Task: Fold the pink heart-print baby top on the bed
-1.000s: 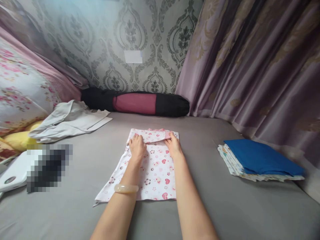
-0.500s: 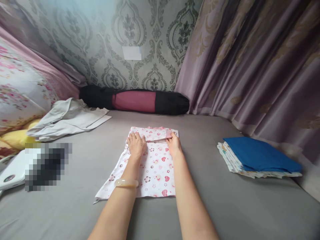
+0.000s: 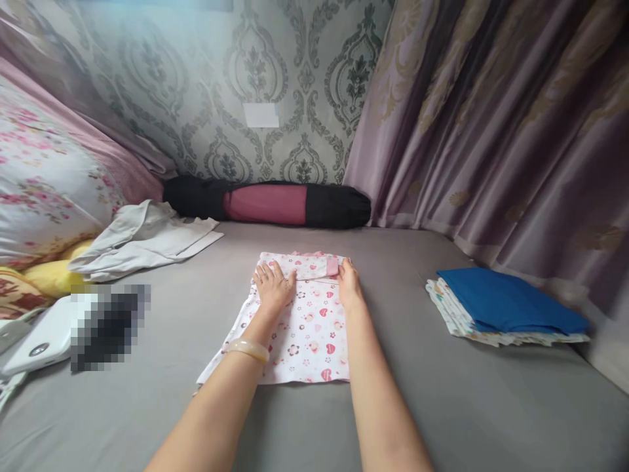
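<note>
A child's white pajama top [image 3: 307,331], printed with red hearts and small flowers, lies partly folded on the grey bed. One sleeve with a pink cuff [image 3: 333,266] runs across its far end, and a bit of pink ruffle shows behind. My left hand [image 3: 273,286] rests flat on the sleeve and the left side of the top, fingers spread. At the right edge, beside the cuff, my right hand [image 3: 349,283] has its fingers closed on the pajama top's cloth. Its fingertips are partly hidden.
A blue folded cloth [image 3: 511,301] tops a folded stack at the right. Pale grey clothing [image 3: 142,239], a yellow item [image 3: 49,278] and a white device [image 3: 46,337] lie left, near a blurred-out dark patch. A black and maroon roll bag [image 3: 265,203] sits along the wall.
My left hand has spread its fingers and slid slightly right over the sleeve. My right hand has shifted from the cuff to the right edge; the sleeve now lies flatter. The view has moved slightly.
</note>
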The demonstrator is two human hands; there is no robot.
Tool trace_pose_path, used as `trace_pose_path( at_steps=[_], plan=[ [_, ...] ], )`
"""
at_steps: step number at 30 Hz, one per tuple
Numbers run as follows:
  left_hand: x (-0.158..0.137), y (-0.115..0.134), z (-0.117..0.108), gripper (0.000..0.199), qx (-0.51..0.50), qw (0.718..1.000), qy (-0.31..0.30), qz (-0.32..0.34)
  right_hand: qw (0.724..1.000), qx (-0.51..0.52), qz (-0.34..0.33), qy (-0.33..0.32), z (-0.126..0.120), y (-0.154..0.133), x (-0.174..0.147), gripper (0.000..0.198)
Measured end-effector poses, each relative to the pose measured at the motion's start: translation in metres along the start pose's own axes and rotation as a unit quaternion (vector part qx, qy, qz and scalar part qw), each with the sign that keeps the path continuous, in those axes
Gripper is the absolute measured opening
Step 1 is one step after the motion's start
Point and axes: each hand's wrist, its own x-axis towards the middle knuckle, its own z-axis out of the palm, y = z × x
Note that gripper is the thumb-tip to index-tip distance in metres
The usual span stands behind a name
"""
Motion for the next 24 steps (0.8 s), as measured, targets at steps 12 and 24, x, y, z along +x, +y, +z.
trace_pose_path(
  at_steps=[12,24],
  plan=[
    [0.018,0.003,-0.019,0.045,0.04,0.985,-0.021,0.169,0.888,-0.407,-0.184,-0.109,0.052,0.033,-0.017,0.035],
    [0.033,-0.017,-0.002,0.056,0.048,0.982,-0.029,0.178,0.612,-0.727,-0.251,-0.185,0.046,0.041,-0.021,0.047]
  ],
)
